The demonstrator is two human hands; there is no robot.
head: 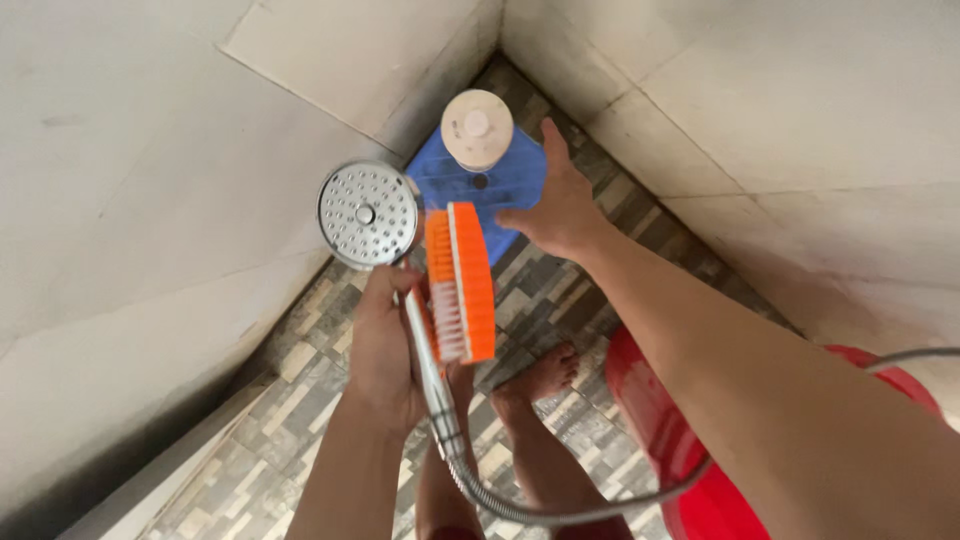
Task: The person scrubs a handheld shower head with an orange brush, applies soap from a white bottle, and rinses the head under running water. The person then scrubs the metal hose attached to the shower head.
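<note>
Your left hand [385, 345] has its fingers clamped on both shower head [368, 214] and brush [461, 280], so while your open right hand [557, 205] reaches for the corner bottle [478, 130], either could slip onto your feet.

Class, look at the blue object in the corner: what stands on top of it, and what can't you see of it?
A round beige cap, seemingly a bottle top, rises above the blue object. The right hand touches its right side. The orange brush in the left hand hides its lower edge; its base is hidden.
</note>
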